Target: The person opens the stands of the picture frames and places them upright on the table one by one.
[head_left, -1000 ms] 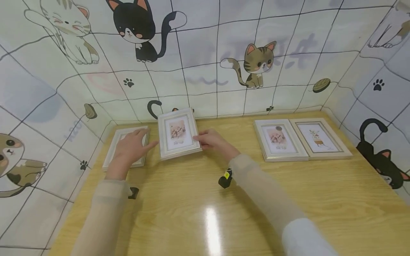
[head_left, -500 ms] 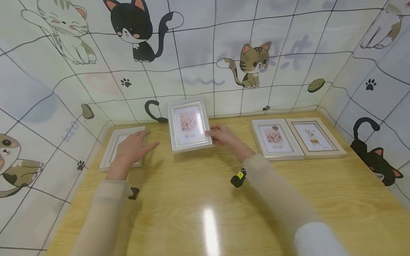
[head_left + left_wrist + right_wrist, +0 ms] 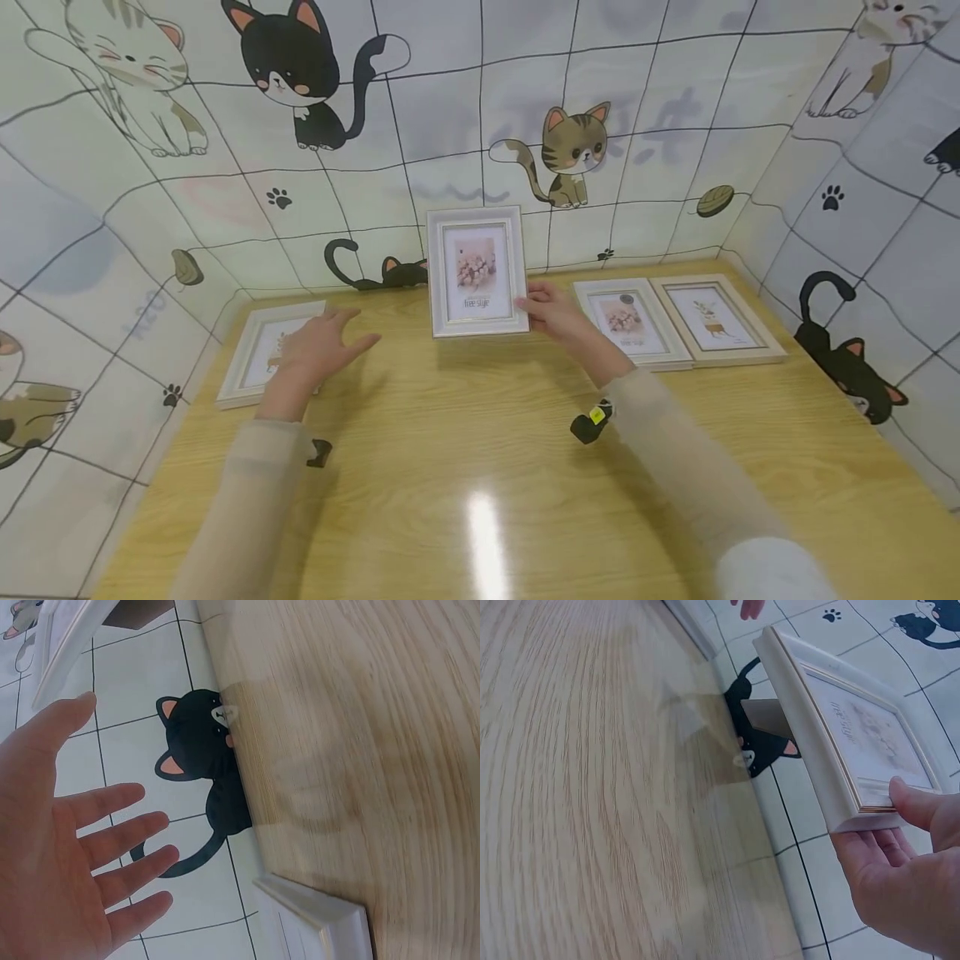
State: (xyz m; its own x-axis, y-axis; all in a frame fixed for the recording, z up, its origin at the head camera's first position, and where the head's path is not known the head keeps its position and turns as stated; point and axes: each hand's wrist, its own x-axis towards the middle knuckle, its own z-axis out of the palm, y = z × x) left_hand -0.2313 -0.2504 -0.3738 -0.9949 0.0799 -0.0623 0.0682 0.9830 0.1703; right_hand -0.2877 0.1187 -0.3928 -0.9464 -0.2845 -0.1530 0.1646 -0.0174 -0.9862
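Note:
A white picture frame with a pink flower print (image 3: 480,271) is held up off the table near the back wall. My right hand (image 3: 558,315) pinches its lower right edge, thumb on the front and fingers behind, as the right wrist view shows. A stand leg (image 3: 766,716) sticks out from its back. My left hand (image 3: 309,354), fingers apart and holding nothing, is over another white picture frame (image 3: 243,367) at the left and hides part of it. In the left wrist view the left hand (image 3: 82,847) shows its spread fingers, apart from both frames.
Side by side at the right lie a white frame with a flower print (image 3: 630,321) and a cream frame with a plant print (image 3: 716,321). The wooden table (image 3: 420,467) meets a cat-patterned wall covering (image 3: 442,108) at the back and sides.
My right hand has moved the flower-print frame to the right and upward, and it has turned from tilted to nearly upright. The left hand stays over the left frame; the view has shifted slightly.

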